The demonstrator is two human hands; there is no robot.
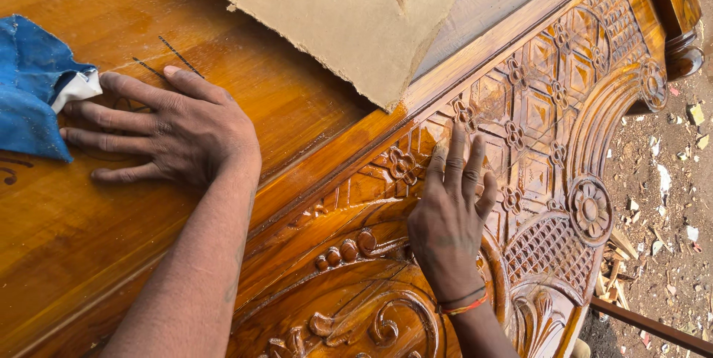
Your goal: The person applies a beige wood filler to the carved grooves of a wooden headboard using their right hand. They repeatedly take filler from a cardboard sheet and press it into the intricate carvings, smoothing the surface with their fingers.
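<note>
Fingers of right hand [449, 206] spread flat on carved panel [549, 105], pointing up its lattice. Left hand [174, 131] lies open on smooth wood, fingertips touching blue cloth [30, 87] beyond them.

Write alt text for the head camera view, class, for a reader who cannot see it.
Two bare hands press flat on a glossy carved wooden panel: the left hand on its smooth part beside a blue cloth, the right hand on the carved lattice.
</note>
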